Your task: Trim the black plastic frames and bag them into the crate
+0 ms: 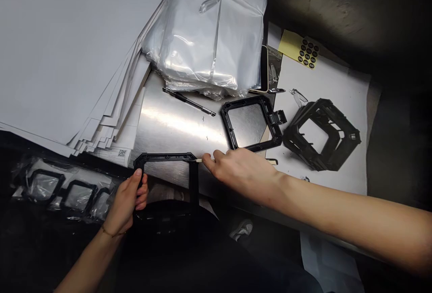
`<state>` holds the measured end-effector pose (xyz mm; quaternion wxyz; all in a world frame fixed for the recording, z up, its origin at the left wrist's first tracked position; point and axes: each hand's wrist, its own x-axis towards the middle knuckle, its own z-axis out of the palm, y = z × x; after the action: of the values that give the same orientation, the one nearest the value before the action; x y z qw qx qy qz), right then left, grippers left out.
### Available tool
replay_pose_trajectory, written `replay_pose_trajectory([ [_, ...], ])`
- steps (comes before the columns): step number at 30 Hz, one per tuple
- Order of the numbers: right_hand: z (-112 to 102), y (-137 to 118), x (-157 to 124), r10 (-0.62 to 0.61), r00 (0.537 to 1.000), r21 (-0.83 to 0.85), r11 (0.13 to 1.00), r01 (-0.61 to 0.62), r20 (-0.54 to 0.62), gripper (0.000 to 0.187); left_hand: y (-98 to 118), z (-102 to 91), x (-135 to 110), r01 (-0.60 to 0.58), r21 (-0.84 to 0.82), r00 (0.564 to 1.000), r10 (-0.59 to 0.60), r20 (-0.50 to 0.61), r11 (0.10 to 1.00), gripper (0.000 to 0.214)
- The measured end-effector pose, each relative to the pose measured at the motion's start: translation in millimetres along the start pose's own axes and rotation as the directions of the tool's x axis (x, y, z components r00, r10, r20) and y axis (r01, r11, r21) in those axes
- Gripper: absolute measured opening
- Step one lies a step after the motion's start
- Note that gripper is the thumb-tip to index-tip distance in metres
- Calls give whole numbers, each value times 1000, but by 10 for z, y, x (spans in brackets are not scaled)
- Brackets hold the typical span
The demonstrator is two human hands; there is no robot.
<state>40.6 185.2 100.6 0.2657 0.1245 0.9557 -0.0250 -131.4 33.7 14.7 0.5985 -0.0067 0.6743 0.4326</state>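
My left hand (126, 198) is closed around the left side of a black square plastic frame (168, 157), which hangs over the near edge of the metal table (175, 122). My right hand (241, 167) rests on the table edge, its fingers pinching a thin pale stick (199, 160) whose tip touches the frame's upper right corner. A second black frame (251, 122) lies flat just beyond my right hand.
A pile of black frames (322, 133) sits on white paper (337, 90) to the right. Bagged frames (60, 189) lie at the lower left. Sheets of white paper (67, 59), a bundle of clear bags (212, 32), a pen (189, 101) and a yellow sticker sheet (300, 50) lie further back.
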Motion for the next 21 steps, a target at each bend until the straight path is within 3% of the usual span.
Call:
replay_pose_trajectory([
  [7,-31,38,-3,43,993,29,999,-46,107,34,7,-4,-3,-3,-12,1000,3,12,1000,31],
  [11,-54,39,-17,68,985,148,985,-92,160,35,5,-3,-15,-11,-20,1000,11,25,1000,31],
  [16,-82,46,24,177,930,428,848,-311,323,30,-2,13,-31,-25,-32,999,27,46,999,31],
  [21,-57,147,97,129,912,585,730,-354,390,27,-23,10,-49,-44,-46,997,47,69,998,31],
])
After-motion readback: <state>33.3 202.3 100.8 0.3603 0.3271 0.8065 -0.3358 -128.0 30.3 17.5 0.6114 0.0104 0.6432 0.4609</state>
